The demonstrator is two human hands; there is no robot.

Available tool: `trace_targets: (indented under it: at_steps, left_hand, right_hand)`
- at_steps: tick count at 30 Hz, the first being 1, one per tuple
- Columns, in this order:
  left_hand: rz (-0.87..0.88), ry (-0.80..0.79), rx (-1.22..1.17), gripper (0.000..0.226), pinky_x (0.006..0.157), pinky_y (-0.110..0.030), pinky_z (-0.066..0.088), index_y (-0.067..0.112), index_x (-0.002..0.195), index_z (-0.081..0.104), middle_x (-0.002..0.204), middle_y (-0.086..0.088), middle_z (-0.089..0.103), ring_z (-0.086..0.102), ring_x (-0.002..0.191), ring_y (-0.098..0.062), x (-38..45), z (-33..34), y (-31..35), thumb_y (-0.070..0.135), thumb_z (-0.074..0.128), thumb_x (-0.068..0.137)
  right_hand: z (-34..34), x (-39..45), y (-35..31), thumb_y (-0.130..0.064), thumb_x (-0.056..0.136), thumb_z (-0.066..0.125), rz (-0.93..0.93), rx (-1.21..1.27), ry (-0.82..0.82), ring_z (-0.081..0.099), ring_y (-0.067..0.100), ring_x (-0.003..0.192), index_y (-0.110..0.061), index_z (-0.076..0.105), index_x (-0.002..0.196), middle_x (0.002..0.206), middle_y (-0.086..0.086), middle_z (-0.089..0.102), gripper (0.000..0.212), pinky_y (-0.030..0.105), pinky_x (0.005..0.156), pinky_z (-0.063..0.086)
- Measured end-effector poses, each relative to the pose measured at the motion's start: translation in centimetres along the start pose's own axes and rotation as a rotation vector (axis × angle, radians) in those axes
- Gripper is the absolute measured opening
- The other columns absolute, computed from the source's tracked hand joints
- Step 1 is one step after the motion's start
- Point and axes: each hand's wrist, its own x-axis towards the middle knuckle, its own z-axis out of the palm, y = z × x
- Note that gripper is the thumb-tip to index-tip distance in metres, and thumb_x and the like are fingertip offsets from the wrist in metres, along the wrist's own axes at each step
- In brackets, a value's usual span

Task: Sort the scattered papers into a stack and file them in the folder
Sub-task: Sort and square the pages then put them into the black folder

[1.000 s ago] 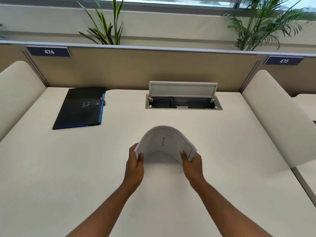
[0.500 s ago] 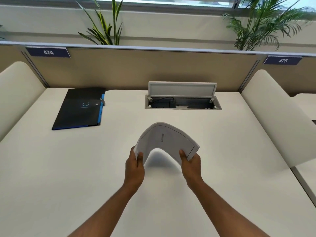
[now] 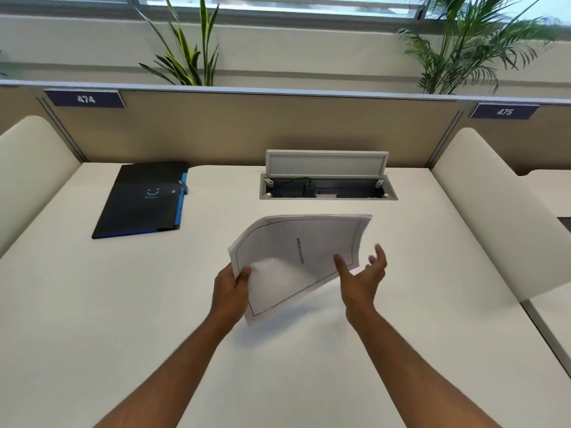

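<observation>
- My left hand [image 3: 231, 284] alone pinches the papers [image 3: 296, 257] by 1 corner, above the desk [image 3: 92, 304]; my right hand [image 3: 363, 273] is spread wide, holding nothing.
- I judge the thin, limp sheets could fan out or slide free — that 1-corner pinch is weak.
- The folder [image 3: 145, 202] — black, flat, blue-edged — lies shut, well apart to the left.

Both forearms are bare from the lower edge of the view up to the wrists, with no sleeve showing. The left hand [image 3: 231, 285] and right hand [image 3: 361, 278] are bare too, ungloved. Their wrists and fingers carry nothing.
</observation>
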Motion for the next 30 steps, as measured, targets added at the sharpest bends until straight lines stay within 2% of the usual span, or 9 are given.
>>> trace_targets:
  at_steps: [3,8,13,16,19,22,24,26,30]
  left_hand:
    - [-0.048,-0.036,-0.197,0.014,0.082,-0.03,0.054,0.025,0.105,0.065,0.104,0.006,0.073,0.068,0.097,-0.013,-0.5,0.4,0.3,0.018,0.053,0.102]
    - [-0.089,-0.139,-0.437,0.022,0.095,-0.036,0.051,0.018,0.121,0.062,0.119,-0.001,0.072,0.066,0.113,-0.018,-1.5,1.2,-0.4,0.016,0.054,0.101]
    - [-0.185,-0.127,-0.495,0.043,0.097,-0.041,0.052,0.022,0.135,0.051,0.13,-0.001,0.066,0.063,0.119,-0.022,-2.0,0.7,-1.7,0.02,0.064,0.094]
    - [-0.191,0.021,-0.22,0.072,0.109,-0.039,0.039,0.029,0.151,0.027,0.153,0.002,0.041,0.047,0.133,-0.016,-1.2,-0.5,-1.5,0.031,0.067,0.092]
    - [-0.013,-0.018,0.018,0.077,0.119,-0.034,0.025,0.03,0.157,0.014,0.163,0.011,0.019,0.023,0.147,-0.008,0.0,-0.9,0.3,0.04,0.059,0.095]
    - [0.172,-0.122,0.025,0.057,0.104,-0.015,0.04,0.029,0.152,0.027,0.152,0.017,0.034,0.041,0.132,0.0,1.1,-0.3,3.7,0.038,0.049,0.1]
    - [0.243,-0.115,-0.044,0.029,0.091,-0.029,0.055,0.022,0.133,0.048,0.129,0.002,0.06,0.06,0.108,-0.01,1.6,0.1,5.0,0.027,0.045,0.104]
    - [0.3,-0.048,-0.028,0.015,0.083,-0.044,0.055,0.016,0.113,0.055,0.105,-0.011,0.066,0.062,0.094,-0.026,1.5,0.5,5.5,0.018,0.042,0.106]
    - [0.372,0.017,0.008,0.018,0.063,-0.028,0.048,0.009,0.1,0.054,0.086,0.007,0.064,0.057,0.074,-0.011,0.4,1.5,3.6,0.019,0.04,0.102]
  right_hand:
    - [0.7,-0.3,-1.1,-0.028,0.081,0.088,0.328,0.321,-0.07,0.048,0.025,0.14,-0.026,0.023,0.158,0.155,0.005,0.042,0.101,0.046,0.11,0.044]
    - [1.8,-0.9,-2.3,-0.008,0.086,0.079,0.446,0.792,-0.235,0.075,0.029,0.107,-0.006,0.067,0.128,0.121,0.015,0.076,0.043,0.046,0.086,0.061]
    - [1.4,-0.1,-3.1,-0.004,0.086,0.078,0.17,0.613,-0.23,0.078,0.021,0.093,-0.011,0.072,0.109,0.104,0.006,0.081,0.025,0.037,0.076,0.065]
    - [0.5,0.4,-3.4,-0.013,0.086,0.081,-0.023,0.397,-0.247,0.078,0.018,0.093,-0.015,0.072,0.107,0.101,0.001,0.081,0.023,0.028,0.075,0.063]
    - [-0.1,0.5,-3.8,-0.024,0.087,0.081,-0.119,0.222,-0.322,0.078,0.017,0.086,-0.018,0.072,0.103,0.095,-0.002,0.081,0.019,0.028,0.071,0.063]
    - [0.1,0.0,-4.1,-0.025,0.089,0.079,-0.186,0.161,-0.369,0.077,0.014,0.082,-0.023,0.072,0.096,0.089,-0.009,0.08,0.01,0.024,0.066,0.061]
    - [0.4,-0.2,-4.5,-0.022,0.089,0.079,-0.23,0.152,-0.364,0.075,0.01,0.077,-0.024,0.072,0.089,0.083,-0.012,0.079,0.007,0.024,0.066,0.062]
    - [0.6,-0.4,-4.6,-0.02,0.088,0.079,-0.25,0.158,-0.335,0.073,0.007,0.073,-0.023,0.073,0.086,0.079,-0.011,0.079,0.007,0.025,0.067,0.062]
    - [0.4,-0.9,-3.5,-0.03,0.083,0.082,-0.207,0.183,-0.309,0.074,0.007,0.076,-0.023,0.073,0.089,0.084,-0.01,0.079,0.012,0.021,0.065,0.059]
